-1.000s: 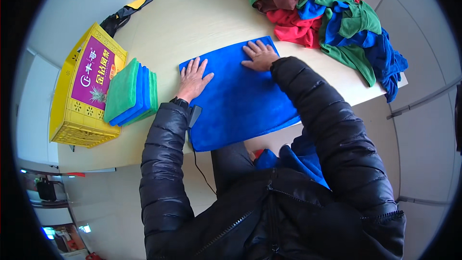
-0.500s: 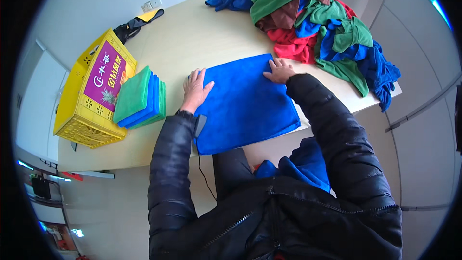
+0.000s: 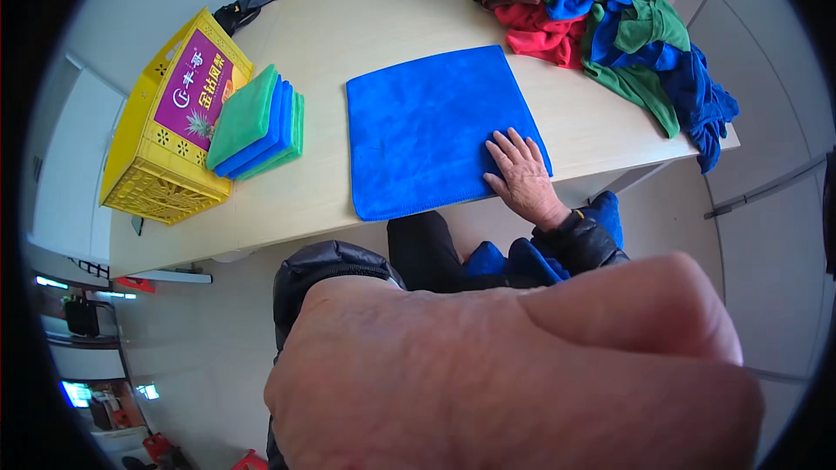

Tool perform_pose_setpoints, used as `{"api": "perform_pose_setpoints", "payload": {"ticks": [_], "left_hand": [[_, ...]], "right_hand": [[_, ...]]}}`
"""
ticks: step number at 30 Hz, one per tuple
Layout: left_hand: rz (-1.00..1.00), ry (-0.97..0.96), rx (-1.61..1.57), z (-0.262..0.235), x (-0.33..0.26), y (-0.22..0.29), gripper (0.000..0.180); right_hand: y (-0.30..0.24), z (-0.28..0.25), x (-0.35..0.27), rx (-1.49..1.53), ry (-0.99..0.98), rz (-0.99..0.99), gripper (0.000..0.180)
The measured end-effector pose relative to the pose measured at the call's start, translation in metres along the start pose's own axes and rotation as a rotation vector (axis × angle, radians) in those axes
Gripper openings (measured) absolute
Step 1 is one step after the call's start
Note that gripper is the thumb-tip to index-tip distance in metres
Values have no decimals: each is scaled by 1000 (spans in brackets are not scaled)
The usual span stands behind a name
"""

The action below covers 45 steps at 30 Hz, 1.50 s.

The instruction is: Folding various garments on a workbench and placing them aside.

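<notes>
A blue cloth (image 3: 427,130) lies spread flat on the table, its near edge along the table's front edge. My right hand (image 3: 525,176) rests flat on its near right part, fingers stretched out. Very close to the camera, my left hand (image 3: 488,374) is raised off the table and fills the lower part of the view. Its visible fingers are bent inward; anything inside them is hidden. Left of the cloth, a stack of folded green and blue cloths (image 3: 257,126) leans against a yellow crate (image 3: 165,196).
A heap of loose green, blue, red and brown cloths (image 3: 610,43) lies at the back right of the table (image 3: 392,26). Behind the crate sits a black and yellow strap-like item (image 3: 252,4). More blue cloth (image 3: 514,261) is below the table edge, near my legs.
My left hand has left the blue cloth and come up close to the camera. My right hand has moved from the cloth's far right corner to its near right part.
</notes>
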<state>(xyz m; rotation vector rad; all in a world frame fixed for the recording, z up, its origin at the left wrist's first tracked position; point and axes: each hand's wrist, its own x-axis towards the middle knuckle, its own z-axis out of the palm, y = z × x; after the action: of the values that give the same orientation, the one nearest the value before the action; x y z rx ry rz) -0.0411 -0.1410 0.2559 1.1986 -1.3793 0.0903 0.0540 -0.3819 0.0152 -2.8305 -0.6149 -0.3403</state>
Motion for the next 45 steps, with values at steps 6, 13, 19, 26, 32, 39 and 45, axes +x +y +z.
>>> {"api": "perform_pose_setpoints", "payload": {"ticks": [6, 13, 19, 26, 32, 39, 45], "left_hand": [[-29, -83, -72, -3, 0, 25, 15], [-61, -181, -134, 0, 11, 40, 16], [-89, -251, -174, -14, 20, 50, 17], [-106, -338, -250, 0, 35, 45, 20], [-140, -395, -305, 5, 49, 48, 22], [-174, 215, 22, -4, -25, -49, 49], [-765, 159, 1112, 3, -154, -167, 44]], "right_hand": [[2, 6, -7, -15, 47, 24, 58], [1, 4, -8, -9, 26, 26, 57], [-2, 5, -8, -8, 34, 10, 56], [1, 3, -10, -20, 37, 24, 56], [-3, 4, -8, -19, 52, 3, 56], [4, 6, -8, 30, 22, 20, 56], [-44, 9, 3, 166, 47, -34, 57]]}}
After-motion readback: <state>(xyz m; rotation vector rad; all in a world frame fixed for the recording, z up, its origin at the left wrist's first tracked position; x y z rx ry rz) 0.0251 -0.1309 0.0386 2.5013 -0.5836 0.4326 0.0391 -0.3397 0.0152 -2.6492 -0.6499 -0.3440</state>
